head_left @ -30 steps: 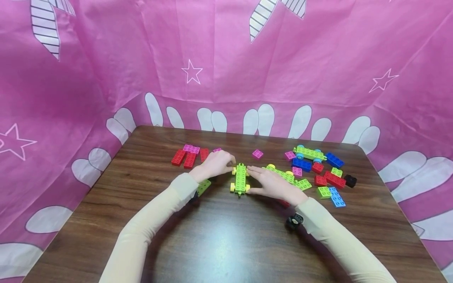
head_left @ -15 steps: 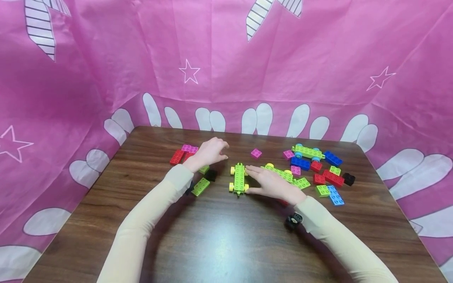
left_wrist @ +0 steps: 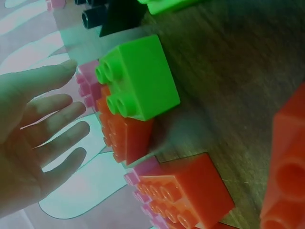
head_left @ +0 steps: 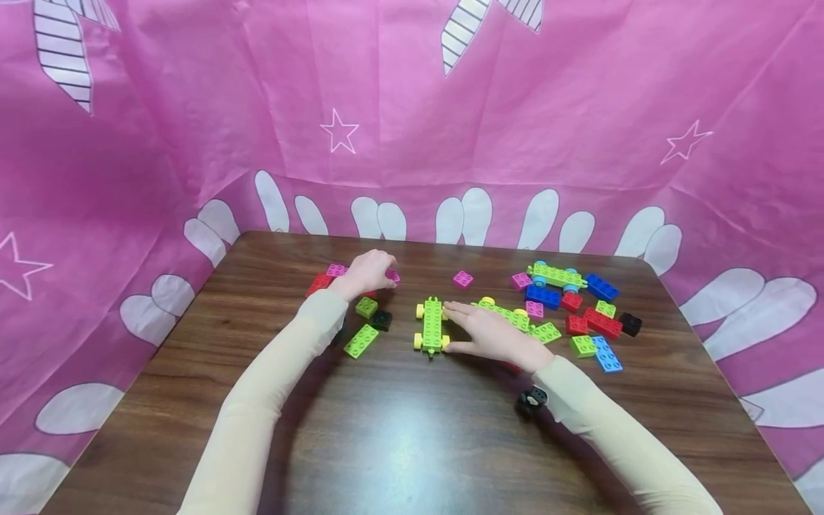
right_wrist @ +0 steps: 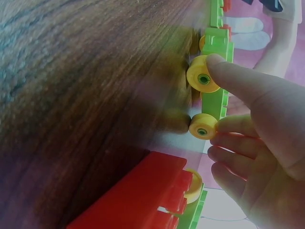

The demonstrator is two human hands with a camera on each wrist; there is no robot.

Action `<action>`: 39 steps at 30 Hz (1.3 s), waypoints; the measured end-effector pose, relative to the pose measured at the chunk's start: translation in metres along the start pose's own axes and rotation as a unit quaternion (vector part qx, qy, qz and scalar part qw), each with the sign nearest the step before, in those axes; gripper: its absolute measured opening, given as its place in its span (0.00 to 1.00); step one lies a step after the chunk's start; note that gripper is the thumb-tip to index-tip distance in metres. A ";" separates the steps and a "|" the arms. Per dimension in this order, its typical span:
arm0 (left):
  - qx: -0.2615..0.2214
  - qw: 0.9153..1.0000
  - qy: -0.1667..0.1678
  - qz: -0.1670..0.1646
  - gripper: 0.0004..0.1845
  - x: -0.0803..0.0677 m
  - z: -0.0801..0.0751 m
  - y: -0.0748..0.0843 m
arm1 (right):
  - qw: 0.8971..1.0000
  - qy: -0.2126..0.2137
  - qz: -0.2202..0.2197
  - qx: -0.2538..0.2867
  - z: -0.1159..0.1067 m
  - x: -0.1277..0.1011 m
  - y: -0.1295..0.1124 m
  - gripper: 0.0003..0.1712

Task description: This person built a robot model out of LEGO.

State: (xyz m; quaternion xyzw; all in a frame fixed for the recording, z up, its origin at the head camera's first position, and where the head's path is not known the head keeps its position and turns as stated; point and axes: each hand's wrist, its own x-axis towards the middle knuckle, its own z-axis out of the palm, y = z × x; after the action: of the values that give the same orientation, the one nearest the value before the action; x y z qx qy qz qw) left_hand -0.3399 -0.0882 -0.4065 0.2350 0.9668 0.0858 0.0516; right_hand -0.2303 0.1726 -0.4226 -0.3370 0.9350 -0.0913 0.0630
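Green wheeled base [head_left: 433, 325] stands mid-table beside the right hand [head_left: 492, 335] in the head view. Left wrist view: the left hand [left_wrist: 19, 148], fingers extended, is near a pink brick [left_wrist: 89, 85]. Right wrist view: thumb and one straight finger touch the base's yellow wheels [right_wrist: 195, 71].

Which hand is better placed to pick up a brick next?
Probably the left hand: it looks empty and is near a pink brick, while the right hand touches a green car.

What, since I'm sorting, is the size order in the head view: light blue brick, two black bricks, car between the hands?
Car
Light blue brick
Left black brick and right black brick, too alike to rank
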 end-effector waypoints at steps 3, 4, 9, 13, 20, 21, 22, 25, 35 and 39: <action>-0.005 1.000 -0.003 -0.009 0.17 0.001 0.001 -0.004 | 1.000 0.001 -0.002 -0.003 0.001 0.001 0.001 0.43; -0.003 1.000 -0.004 -0.011 0.16 0.001 0.002 -0.004 | 1.000 0.001 -0.002 -0.003 0.001 0.001 0.002 0.43; 0.004 1.000 -0.009 -0.015 0.13 0.004 0.002 -0.006 | 1.000 -0.004 0.005 0.003 0.002 0.001 0.003 0.43; 0.011 1.000 -0.008 -0.016 0.12 0.004 0.003 -0.007 | 1.000 -0.007 0.009 0.011 0.002 0.002 0.003 0.44; 0.011 1.000 -0.004 -0.020 0.12 0.005 0.004 -0.009 | 1.000 -0.006 0.007 0.011 0.002 0.003 0.004 0.43; 0.008 1.000 -0.003 -0.020 0.11 0.005 0.004 -0.009 | 1.000 -0.006 0.006 0.011 0.003 0.003 0.004 0.43; 0.007 1.000 -0.003 -0.020 0.11 0.005 0.004 -0.009 | 1.000 -0.005 0.004 0.010 0.002 0.003 0.004 0.43; 0.003 1.000 -0.001 -0.019 0.11 0.006 0.003 -0.009 | 1.000 -0.002 0.002 0.011 0.002 0.002 0.004 0.43; 0.007 1.000 0.002 -0.005 0.09 0.005 0.002 -0.008 | 1.000 -0.001 0.002 0.012 0.004 0.003 0.005 0.43; 0.014 1.000 0.012 0.006 0.09 0.006 0.003 -0.008 | 1.000 -0.004 0.002 0.012 0.003 0.003 0.005 0.43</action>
State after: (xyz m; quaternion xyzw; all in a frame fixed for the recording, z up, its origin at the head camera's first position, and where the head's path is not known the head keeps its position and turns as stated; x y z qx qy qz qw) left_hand -0.3484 -0.0925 -0.4114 0.2401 0.9672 0.0750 0.0356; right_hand -0.2347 0.1741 -0.4262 -0.3350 0.9341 -0.1010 0.0705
